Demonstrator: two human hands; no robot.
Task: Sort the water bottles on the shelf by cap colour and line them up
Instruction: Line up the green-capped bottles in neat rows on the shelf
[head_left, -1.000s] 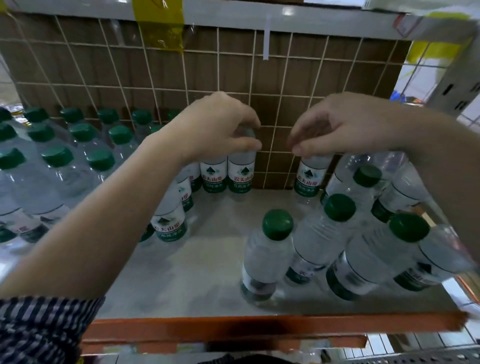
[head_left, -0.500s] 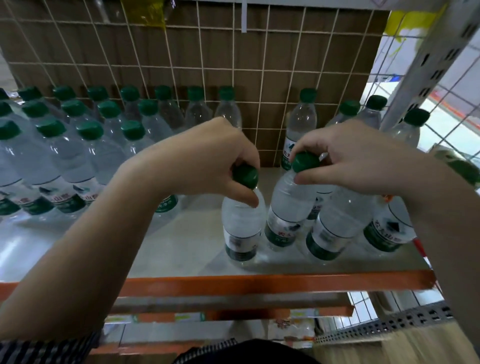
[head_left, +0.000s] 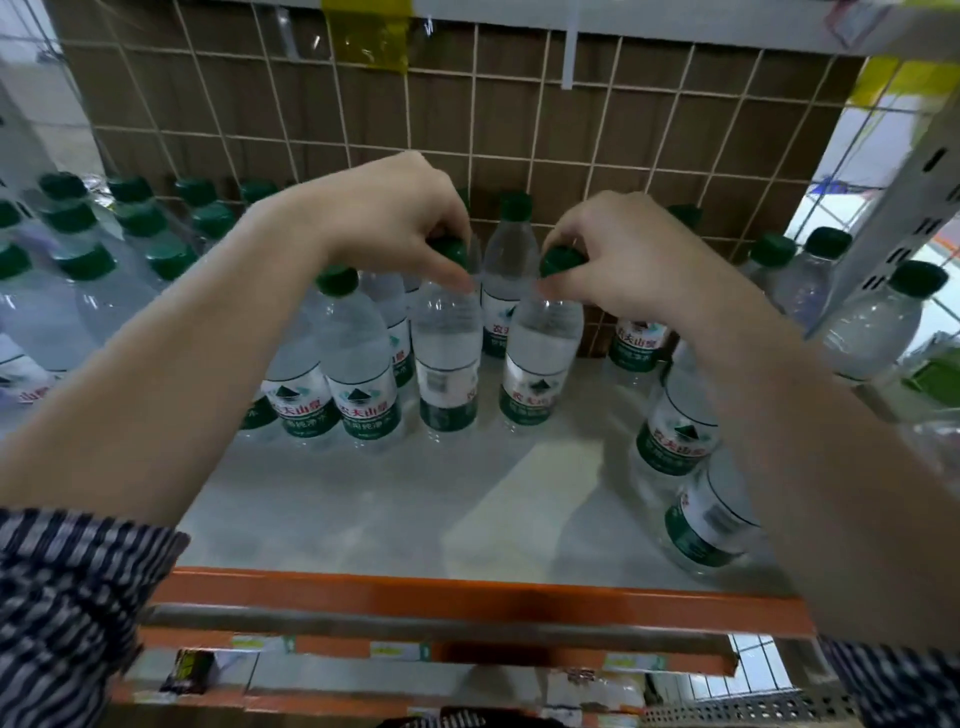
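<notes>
Head view: left hand (head_left: 395, 223) pinches the green cap (head_left: 451, 250) of the first bottle (head_left: 448, 358), and right hand (head_left: 628, 270) likewise pinches the second bottle (head_left: 540, 358). Both are upright at 12 o'clock on the shelf (head_left: 395, 514), the first just beside the lined-up block (head_left: 358, 364) toward 9 o'clock. Half a second back the pair sat at the front edge; now it's deeper in. Likely extending the row. Loose bottles (head_left: 675, 431) at 4 o'clock are unsorted.
</notes>
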